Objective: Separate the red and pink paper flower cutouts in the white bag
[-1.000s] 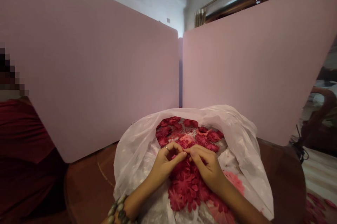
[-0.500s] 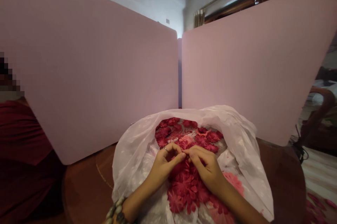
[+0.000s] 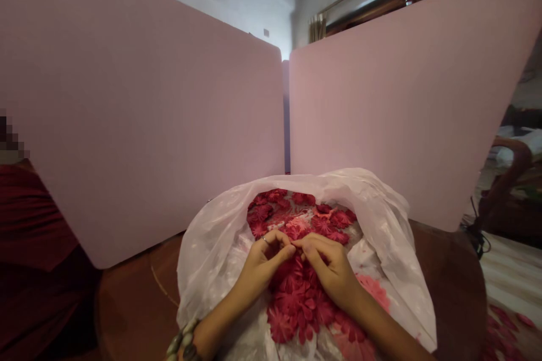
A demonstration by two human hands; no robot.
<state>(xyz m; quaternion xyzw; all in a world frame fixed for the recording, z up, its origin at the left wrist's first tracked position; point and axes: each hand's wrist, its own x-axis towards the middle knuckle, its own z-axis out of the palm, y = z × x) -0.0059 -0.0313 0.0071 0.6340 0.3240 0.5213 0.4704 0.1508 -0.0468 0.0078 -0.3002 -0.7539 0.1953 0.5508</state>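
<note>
My left hand [image 3: 265, 259] and my right hand [image 3: 324, 259] meet over the mouth of a white plastic bag [image 3: 207, 253]. Thumb and fingertips of each are pinched together, almost touching the other hand's. Whatever sits between the fingertips is too small and covered to make out. Directly beneath them lies a heap of red artificial flowers [image 3: 296, 304] with layered petals. More red flower heads [image 3: 260, 214] are spread farther back in the bag, around a coral-pink one [image 3: 298, 226]. Beside my right wrist lies a pink flower [image 3: 375, 290], partly covered by the forearm.
The bag rests on a round brown wooden table [image 3: 135, 287]. Two tall pink panels [image 3: 169, 124] stand behind it, nearly meeting in a corner. A person in a red top [image 3: 29, 220] is at the left edge. Red petals [image 3: 503, 327] lie at the lower right, below a curved wooden chair part [image 3: 514, 152].
The whole view has shifted slightly, so the panels and bag appear a little farther left. Both hands keep the same pinch in nearly the same place.
</note>
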